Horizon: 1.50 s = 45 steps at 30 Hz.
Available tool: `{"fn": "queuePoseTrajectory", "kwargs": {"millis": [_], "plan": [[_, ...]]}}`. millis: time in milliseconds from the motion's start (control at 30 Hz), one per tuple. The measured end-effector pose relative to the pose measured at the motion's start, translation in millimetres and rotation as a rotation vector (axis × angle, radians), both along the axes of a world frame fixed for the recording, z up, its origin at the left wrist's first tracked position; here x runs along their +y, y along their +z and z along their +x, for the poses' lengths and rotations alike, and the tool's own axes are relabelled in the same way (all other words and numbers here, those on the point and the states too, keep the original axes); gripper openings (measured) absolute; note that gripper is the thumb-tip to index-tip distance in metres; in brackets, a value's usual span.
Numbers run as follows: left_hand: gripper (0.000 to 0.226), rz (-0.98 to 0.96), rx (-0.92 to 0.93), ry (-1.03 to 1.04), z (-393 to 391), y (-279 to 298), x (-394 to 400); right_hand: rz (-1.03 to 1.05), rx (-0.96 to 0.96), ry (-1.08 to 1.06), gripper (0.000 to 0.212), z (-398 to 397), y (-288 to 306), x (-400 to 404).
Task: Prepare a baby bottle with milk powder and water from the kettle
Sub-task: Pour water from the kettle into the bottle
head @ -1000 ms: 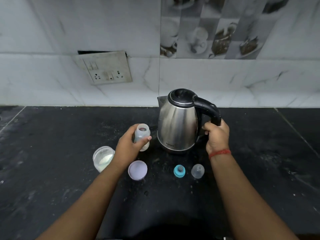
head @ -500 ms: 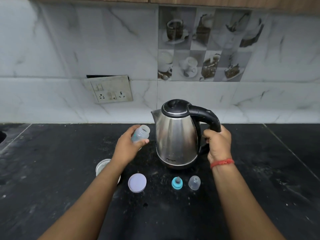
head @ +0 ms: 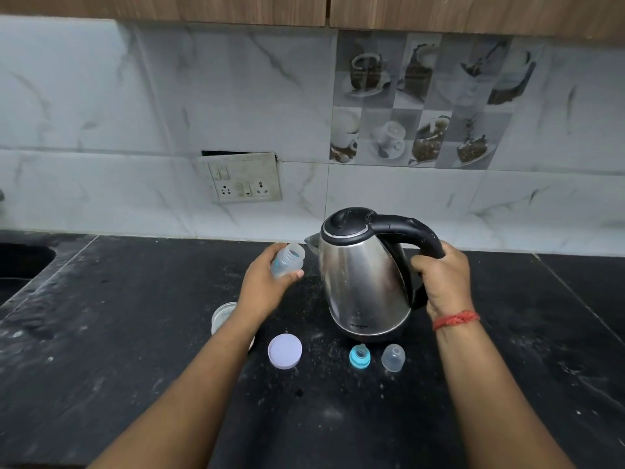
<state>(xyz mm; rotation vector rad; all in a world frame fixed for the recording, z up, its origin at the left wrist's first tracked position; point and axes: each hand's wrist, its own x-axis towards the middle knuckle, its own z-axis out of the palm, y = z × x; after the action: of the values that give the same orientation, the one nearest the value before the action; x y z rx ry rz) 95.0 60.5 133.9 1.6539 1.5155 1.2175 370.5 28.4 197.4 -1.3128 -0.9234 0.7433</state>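
home kitchen: black counter [head: 101, 333], marble tiles [head: 101, 113], kettle [head: 365, 282].

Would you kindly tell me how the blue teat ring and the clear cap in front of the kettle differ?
The teat ring is opaque blue with a teat poking up; the cap is a clear, plain dome. The ring sits left of the cap, which looks slightly taller. Both stand free on the counter, untouched by either hand.

Left hand [head: 267, 286], right hand [head: 443, 279] gripping

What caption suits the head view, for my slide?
Left hand tilts bottle toward kettle gripped by right hand.
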Motion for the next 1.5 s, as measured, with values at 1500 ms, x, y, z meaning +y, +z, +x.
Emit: {"fn": "queuePoseTrajectory", "kwargs": {"millis": [1500], "plan": [[0.047, 0.023, 0.082, 0.035, -11, -8, 27, -0.093, -0.366, 0.144, 0.037, -8, 34, 48]]}}
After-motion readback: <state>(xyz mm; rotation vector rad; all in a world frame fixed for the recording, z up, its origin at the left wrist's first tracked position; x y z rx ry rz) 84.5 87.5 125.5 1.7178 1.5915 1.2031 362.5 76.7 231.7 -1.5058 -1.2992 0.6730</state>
